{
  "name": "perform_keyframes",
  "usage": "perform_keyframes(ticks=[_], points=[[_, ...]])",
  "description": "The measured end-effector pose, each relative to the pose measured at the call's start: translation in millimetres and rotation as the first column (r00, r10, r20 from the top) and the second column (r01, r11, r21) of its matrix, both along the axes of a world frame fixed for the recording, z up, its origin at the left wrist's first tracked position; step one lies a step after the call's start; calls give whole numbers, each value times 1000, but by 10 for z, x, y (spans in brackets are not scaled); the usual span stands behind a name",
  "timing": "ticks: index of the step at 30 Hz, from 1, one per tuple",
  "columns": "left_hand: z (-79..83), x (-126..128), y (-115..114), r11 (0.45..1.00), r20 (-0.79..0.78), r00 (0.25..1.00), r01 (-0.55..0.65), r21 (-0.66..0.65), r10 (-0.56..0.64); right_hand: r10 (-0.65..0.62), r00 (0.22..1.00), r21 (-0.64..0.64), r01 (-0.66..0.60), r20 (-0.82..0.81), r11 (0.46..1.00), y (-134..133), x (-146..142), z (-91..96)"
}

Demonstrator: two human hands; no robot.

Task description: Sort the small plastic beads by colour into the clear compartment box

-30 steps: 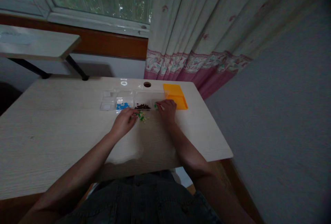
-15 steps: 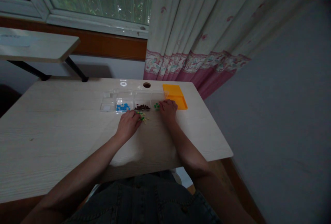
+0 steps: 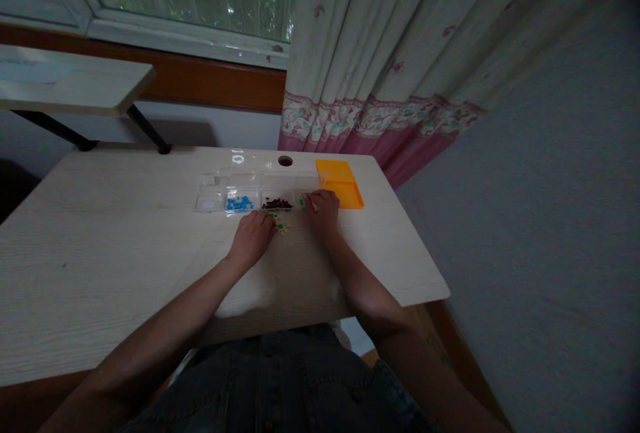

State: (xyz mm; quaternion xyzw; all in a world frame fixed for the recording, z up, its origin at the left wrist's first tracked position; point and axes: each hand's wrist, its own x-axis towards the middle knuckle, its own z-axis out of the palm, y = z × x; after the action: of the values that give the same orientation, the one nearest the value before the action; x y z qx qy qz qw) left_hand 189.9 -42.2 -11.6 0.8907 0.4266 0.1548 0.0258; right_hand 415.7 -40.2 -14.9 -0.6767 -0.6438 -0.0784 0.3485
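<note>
A clear plastic compartment box [image 3: 210, 206] lies on the table. Small blue pieces [image 3: 240, 203] fill one section, dark brown pieces [image 3: 277, 204] the one beside it, and a few green pieces [image 3: 303, 201] lie in the right-hand section. In front of the box is a small loose pile of green and yellow pieces [image 3: 281, 227]. My left hand [image 3: 253, 236] rests at this pile's left side, its fingers curled together at the pieces. Over the right-hand section is my right hand [image 3: 324, 213], fingers bent down and drawn together; whatever they hold is too small to make out.
An orange tray [image 3: 346, 192] lies just right of the box, close by my right hand. Behind the box the table [image 3: 125, 220] has a round hole [image 3: 285, 161]. A raised shelf [image 3: 75, 80] stands at the back left; a curtain [image 3: 350, 86] hangs behind.
The view has shifted slightly. My left fingers have moved a little at the green and yellow pile, and more of its pieces show. My right hand stays over the right-hand section.
</note>
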Motion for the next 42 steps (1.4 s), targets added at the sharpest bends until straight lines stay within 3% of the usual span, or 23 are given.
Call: perform_keyframes(ticks=[10,18,21,24,26,28,32,38,42], points=[[44,-3,-6,1000,-32,999,-2,18,2,257,963,-46,-254,83,966,-92,-193,56],[13,-87,22,991,55,989,134,7,-135,314,949,-131,-307,32,943,-95,-190,93],[5,-44,7,993,38,993,114,-9,-113,429,903,-212,-423,-22,881,-101,-152,137],[0,-23,14,996,49,995,87,-25,-85,548,824,-321,-562,-142,762,-126,-118,201],[2,-38,34,997,78,995,65,-27,-63,567,793,-391,-605,-222,694,-156,-112,241],[10,-69,59,999,120,992,34,-22,-31,557,789,-435,-611,-260,662,-196,-127,268],[43,-136,100,1000,221,975,-14,-13,17,526,810,-460,-583,-261,670,-277,-204,291],[87,-184,126,999,326,945,-35,-11,37,538,801,-490,-592,-264,640,-266,-278,245],[82,-199,137,999,349,935,-51,-18,54,562,799,-452,-591,-213,668,-211,-345,183]])
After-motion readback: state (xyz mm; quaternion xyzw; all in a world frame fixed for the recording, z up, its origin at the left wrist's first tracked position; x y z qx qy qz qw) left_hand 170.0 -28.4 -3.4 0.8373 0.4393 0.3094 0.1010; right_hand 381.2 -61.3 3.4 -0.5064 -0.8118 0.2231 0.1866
